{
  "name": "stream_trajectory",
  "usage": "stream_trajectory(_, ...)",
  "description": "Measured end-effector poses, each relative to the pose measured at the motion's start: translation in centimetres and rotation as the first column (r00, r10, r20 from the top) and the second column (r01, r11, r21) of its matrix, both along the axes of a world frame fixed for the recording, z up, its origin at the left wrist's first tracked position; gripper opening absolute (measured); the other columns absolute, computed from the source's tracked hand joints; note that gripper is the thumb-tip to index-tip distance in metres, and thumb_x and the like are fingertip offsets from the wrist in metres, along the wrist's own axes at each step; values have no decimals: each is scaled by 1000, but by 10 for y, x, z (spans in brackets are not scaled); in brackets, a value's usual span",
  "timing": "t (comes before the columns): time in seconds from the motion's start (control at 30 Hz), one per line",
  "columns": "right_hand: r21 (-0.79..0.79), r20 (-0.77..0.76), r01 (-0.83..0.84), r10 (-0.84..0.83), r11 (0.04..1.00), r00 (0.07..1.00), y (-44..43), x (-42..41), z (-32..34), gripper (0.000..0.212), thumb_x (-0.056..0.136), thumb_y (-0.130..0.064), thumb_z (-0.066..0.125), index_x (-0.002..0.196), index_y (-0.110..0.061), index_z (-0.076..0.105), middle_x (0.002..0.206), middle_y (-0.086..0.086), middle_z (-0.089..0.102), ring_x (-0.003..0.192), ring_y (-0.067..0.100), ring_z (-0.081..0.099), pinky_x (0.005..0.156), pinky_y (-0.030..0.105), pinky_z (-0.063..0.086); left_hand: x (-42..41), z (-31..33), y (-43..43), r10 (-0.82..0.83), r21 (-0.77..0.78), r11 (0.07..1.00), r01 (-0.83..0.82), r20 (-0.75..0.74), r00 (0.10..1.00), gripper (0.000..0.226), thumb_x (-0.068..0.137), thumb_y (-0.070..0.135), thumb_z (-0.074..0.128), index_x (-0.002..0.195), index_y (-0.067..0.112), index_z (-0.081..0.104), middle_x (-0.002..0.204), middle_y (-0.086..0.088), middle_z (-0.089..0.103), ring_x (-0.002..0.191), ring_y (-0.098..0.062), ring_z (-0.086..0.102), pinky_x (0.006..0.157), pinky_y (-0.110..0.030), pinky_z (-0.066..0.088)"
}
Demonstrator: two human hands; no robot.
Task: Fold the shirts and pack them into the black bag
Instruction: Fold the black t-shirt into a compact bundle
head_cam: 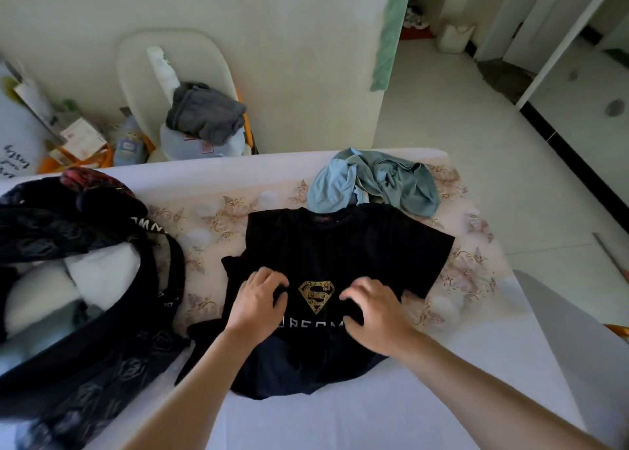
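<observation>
A black T-shirt (343, 245) with a gold emblem lies spread on the bed in front of me, collar away from me. My left hand (258, 300) grips a bunch of its fabric just left of the emblem. My right hand (374, 313) grips the fabric just right of the emblem, fingers curled into the cloth. A crumpled light blue shirt (371, 184) lies beyond the black one, near the far edge. The black bag (112, 357) stands open at the left, with white and pale folded clothes inside it.
The bed (391, 415) has a white sheet and a floral cloth under the shirts. Behind it stands a white chair (190, 51) piled with grey and pale clothes. Clutter fills the far left corner. Tiled floor lies to the right.
</observation>
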State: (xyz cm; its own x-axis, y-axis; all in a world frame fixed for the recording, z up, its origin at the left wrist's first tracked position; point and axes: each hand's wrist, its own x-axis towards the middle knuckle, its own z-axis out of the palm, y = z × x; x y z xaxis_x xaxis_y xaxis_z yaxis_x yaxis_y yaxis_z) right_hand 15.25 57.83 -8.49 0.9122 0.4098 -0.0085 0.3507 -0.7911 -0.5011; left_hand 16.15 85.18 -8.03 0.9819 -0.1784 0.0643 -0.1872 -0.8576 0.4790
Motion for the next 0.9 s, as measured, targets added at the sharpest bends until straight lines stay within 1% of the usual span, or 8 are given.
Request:
stream_trajectory(0.13, -155, -118, -269, 252, 951, 960, 15, -40, 6, 53, 77, -51, 59, 125, -32, 48, 121, -12, 40, 106, 8, 43, 99, 24, 36, -58, -4, 25, -135, 127, 981, 144, -84, 987, 35, 77, 60, 56, 94, 30, 51, 95, 18, 44, 90, -9, 48, 84, -32, 47)
stream_trajectory(0.23, -276, -196, -337, 291, 900, 937, 13, -56, 1, 57, 77, -22, 64, 127, -30, 37, 124, -5, 35, 110, 14, 45, 101, 30, 38, -92, -6, 41, -169, 253, 939, 234, -253, 952, 63, 65, 72, 56, 115, 34, 48, 115, 18, 39, 109, -8, 38, 101, -29, 34)
stream_trajectory(0.33, -355, -178, -310, 262, 882, 949, 7, -65, 1, 65, 70, 1, 60, 123, -28, 35, 122, -3, 34, 109, 16, 45, 97, 29, 40, -109, -14, 52, -175, 263, 933, 244, -261, 949, 48, 75, 49, 70, 119, 33, 56, 123, 13, 47, 116, -11, 46, 104, -34, 40)
stream_trajectory(0.43, -434, -103, -268, 248, 860, 963, 9, -71, 9, 51, 75, 8, 52, 116, -22, 49, 116, 0, 46, 106, 20, 49, 89, 30, 40, -116, -12, 53, -123, 148, 978, 149, -170, 978, 19, 85, 21, 71, 103, 26, 69, 102, 12, 62, 98, -12, 61, 88, -36, 53)
stream_trajectory(0.53, -363, 9, -91, 101, 927, 995, 8, -65, 21, 35, 77, 4, 52, 99, -19, 63, 96, -4, 63, 94, 22, 60, 77, 32, 30, -113, 10, 44, 10, 35, 999, -3, -204, 979, 16, 98, 20, 51, 103, 23, 66, 92, 6, 66, 86, -17, 64, 76, -32, 51)
stream_trajectory(0.7, -152, 302, 319, -264, 935, 916, 6, -30, 47, 32, 67, 6, 63, 90, -17, 64, 81, -1, 61, 77, 29, 60, 72, 39, 42, -72, 57, 29, 118, -36, 991, -128, -211, 970, 20, 104, 28, 38, 109, 23, 57, 90, -1, 66, 76, -22, 60, 61, -31, 39)
stream_trajectory(0.8, -123, 352, 446, -382, 886, 855, 14, -18, 53, 44, 69, 4, 67, 108, -16, 59, 104, 9, 58, 94, 33, 56, 76, 42, 46, -54, 55, 22, 278, -51, 959, -279, -16, 960, 23, 101, 27, 48, 121, 19, 56, 114, -4, 61, 100, -25, 55, 80, -37, 45)
stream_trajectory(0.9, -111, 210, 222, -195, 969, 958, 24, -24, 43, 42, 74, -3, 65, 112, -18, 60, 109, 5, 56, 96, 30, 58, 79, 41, 49, -55, 40, 19, 263, 28, 965, -261, -113, 958, 35, 99, 35, 50, 132, 25, 52, 132, -3, 53, 119, -28, 48, 98, -43, 41)
